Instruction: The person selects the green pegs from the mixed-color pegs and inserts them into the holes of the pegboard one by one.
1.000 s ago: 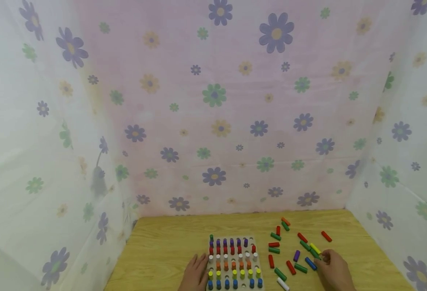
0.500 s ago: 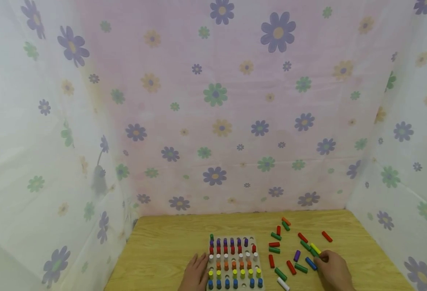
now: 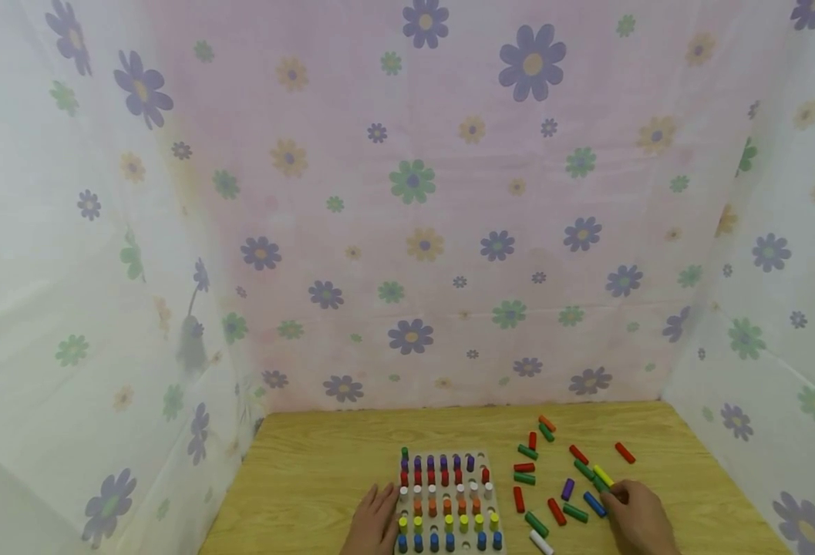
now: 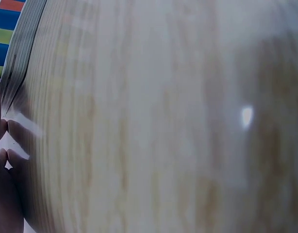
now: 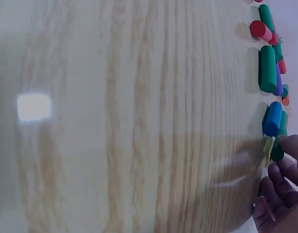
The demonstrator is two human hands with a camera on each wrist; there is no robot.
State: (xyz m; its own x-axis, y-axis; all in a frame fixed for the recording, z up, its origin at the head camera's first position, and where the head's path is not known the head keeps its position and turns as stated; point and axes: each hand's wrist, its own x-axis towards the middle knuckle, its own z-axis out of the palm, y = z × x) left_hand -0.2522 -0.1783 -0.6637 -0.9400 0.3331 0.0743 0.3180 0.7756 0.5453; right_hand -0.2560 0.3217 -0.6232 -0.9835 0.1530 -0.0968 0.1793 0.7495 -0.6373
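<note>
A pale peg board (image 3: pixel 479 459) lies near the table's front edge, with rows of purple, red, white, orange, yellow and blue pegs standing in it. My left hand (image 3: pixel 375 524) rests flat on the table against the board's left side. Its fingers (image 4: pixel 4 145) show at the edge of the left wrist view. Right of the board lie several loose pegs. My right hand (image 3: pixel 638 518) reaches into them and its fingertips (image 5: pixel 277 177) pinch the near end of a yellow peg (image 3: pixel 603 475) (image 5: pixel 267 145). A green peg (image 5: pixel 277 154) lies against it, and a blue peg (image 3: pixel 593 503) (image 5: pixel 273 119) is just to the left.
Loose red, green, purple and orange pegs (image 3: pixel 536 462) are scattered on the wooden table (image 3: pixel 310 478) between the board and my right hand. A white peg (image 3: pixel 540 542) lies at the front. Flowered cloth walls (image 3: pixel 407 231) close in the table at the back and on both sides.
My right hand has stayed at the yellow peg, its fingertips closing in a little. The left hand and the board have not moved.
</note>
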